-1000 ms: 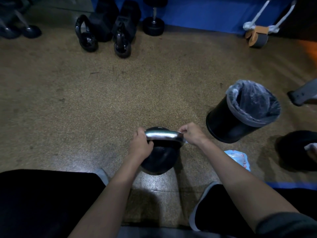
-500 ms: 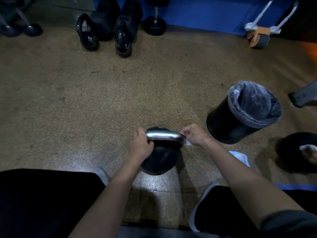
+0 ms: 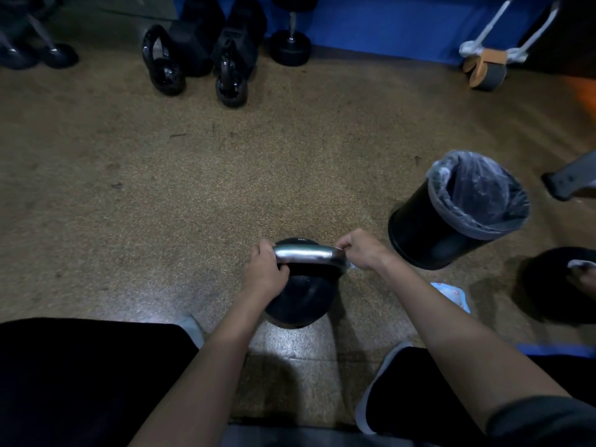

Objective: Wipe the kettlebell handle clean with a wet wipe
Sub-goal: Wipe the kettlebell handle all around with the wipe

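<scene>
A black kettlebell with a shiny silver handle stands on the floor just in front of me. My left hand grips the handle's left end. At the handle's right end my right hand holds a wet wipe against the metal; only a small white edge of the wipe shows below my fingers.
A black bin lined with a clear bag stands to the right. A wet-wipe packet lies on the floor by my right forearm. Two kettlebells and dumbbells line the far blue wall. My knees fill the bottom.
My right hand with the wipe has slid slightly outward and down along the handle's right end. The left hand keeps its grip in place.
</scene>
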The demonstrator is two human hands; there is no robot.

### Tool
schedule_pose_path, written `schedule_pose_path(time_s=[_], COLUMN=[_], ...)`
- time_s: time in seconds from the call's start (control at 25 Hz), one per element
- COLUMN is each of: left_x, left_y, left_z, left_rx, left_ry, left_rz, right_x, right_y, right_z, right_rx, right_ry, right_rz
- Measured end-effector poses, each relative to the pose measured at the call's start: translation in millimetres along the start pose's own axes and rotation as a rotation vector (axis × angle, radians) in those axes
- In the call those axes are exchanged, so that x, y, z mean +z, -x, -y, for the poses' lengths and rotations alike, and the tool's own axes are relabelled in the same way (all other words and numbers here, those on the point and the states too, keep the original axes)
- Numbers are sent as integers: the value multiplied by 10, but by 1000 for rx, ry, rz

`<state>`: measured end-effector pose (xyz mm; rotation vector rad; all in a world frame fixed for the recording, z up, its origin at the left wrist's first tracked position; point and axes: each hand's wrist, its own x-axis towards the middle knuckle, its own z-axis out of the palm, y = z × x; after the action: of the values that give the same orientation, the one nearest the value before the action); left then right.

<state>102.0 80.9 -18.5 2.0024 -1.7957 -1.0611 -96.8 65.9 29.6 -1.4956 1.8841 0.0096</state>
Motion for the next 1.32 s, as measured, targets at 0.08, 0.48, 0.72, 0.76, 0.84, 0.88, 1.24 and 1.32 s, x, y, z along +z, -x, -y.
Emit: schedule_pose_path(time_s=[0.08,0.48,0.72,0.76,0.84,0.88,1.24,1.32], left_x=[-1,-1,-3,-2,1,4,3,1], left_y=[-4,-2,1,2,6,7,9,12], left_z=[2,6,2,1,1,0,-7,-8], left_rx=[-3,-13,-6,-4,-3,-5,-7,-12], left_ry=[-2,2,8,9,8,8,18,21], left_rz=[4,10,1,-3,-5,-3,6,6], right_x=[-34,-15,56,48,42,46,128,146], right_y=[12,46,99,118,119,115,155,175], right_z=[-18,-50,10,-4,-30,-30,-100,-80], right_rx=[5,13,-11,-16,6,24,41,25], right_ry=[-55,-75,-70,-75,-98,-121,-225,-223], right_rz=[-47,-86,-201,-204,-209,-219,-334,-360])
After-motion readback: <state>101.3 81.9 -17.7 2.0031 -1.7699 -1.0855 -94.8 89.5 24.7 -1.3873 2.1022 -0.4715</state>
